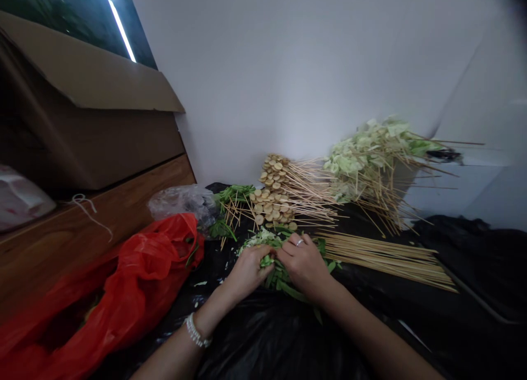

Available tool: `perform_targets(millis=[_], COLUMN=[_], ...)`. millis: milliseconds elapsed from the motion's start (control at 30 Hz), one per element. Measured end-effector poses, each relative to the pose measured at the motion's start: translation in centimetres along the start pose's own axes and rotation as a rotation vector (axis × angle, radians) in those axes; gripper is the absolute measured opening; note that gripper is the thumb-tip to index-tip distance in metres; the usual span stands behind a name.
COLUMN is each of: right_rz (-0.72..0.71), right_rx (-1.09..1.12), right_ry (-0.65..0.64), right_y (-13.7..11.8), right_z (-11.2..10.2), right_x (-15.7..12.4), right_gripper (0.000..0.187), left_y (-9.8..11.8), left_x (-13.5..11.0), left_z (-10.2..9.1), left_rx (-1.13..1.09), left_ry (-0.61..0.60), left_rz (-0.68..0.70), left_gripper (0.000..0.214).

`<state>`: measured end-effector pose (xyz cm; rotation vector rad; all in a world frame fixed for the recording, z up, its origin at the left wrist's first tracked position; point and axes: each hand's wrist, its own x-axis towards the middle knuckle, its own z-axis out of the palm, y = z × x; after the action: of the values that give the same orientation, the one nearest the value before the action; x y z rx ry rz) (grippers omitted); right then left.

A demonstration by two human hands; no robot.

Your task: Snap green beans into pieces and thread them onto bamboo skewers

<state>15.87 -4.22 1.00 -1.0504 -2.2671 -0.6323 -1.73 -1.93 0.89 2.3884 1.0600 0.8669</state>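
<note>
My left hand [249, 269] and my right hand [302, 262] meet at the middle of the work surface, fingers closed and fingertips close together. A small bunch of green leaves [267, 261] shows between the fingers of my left hand. My right hand, with a ring on one finger, pinches at the same spot; what lies under its fingertips is hidden. Below and around both hands is a pile of leafy greens [284, 284]. Finely cut pale green pieces [263, 237] lie just behind my left hand. Bare wooden skewers [387, 256] stretch out right of my right hand.
Behind lie skewered round slices [274, 204], skewered pale cabbage-like leaves [366, 155] and skewered green stems [234, 193]. At left are a red plastic bag [135, 275], a clear bag [181, 201] and a cardboard box [111, 144]. Black plastic sheeting [263, 336] covers the surface. A white wall stands behind.
</note>
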Motion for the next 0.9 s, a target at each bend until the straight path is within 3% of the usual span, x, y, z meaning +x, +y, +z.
perform_targets(millis=[133,267,433,533,633,733,833,900], right_rz=[-0.004,0.033,0.006,0.128,0.514,0.858,0.982,1.016], right_rx=[0.088,0.202,0.234,0.367,0.587,0.983,1.302,1.408], right_ry=[0.174,0.271,0.344,0.373,0.47,0.555,0.579,0.57], right_y=[-0.2,-0.4,-0.9,-0.6,0.6,2.3,3.2,3.1], right_z=[-0.4,-0.9,-1.0,-1.3,-1.9,-2.0,-1.3,-0.9], right_x=[0.2,0.5,0.6,0.5,0.6,0.7,0.7,0.8], right_gripper=[0.02,0.022,0.02,0.02,0.017,0.019,0.025,0.028], left_y=[0.4,0.9,1.9,2.1,1.3,0.1,-0.3,0.0], left_x=[0.3,0.4,0.3,0.4,0.7,0.9,0.9,0.8], left_z=[0.0,0.5,0.6,-0.3,-1.4,-1.9,-1.8,-1.5], left_rx=[-0.351,-0.866,-1.244,-1.184,-1.059,-0.871,-0.744,-0.728], left_ry=[0.086,0.058,0.039,0.014,0.039,0.137,0.177,0.084], left_rz=[-0.207,-0.453,-0.554,-0.549,-0.56,-0.576,-0.53,-0.508], left_gripper=[0.012,0.012,0.01,0.01,0.011,0.02,0.044,0.048])
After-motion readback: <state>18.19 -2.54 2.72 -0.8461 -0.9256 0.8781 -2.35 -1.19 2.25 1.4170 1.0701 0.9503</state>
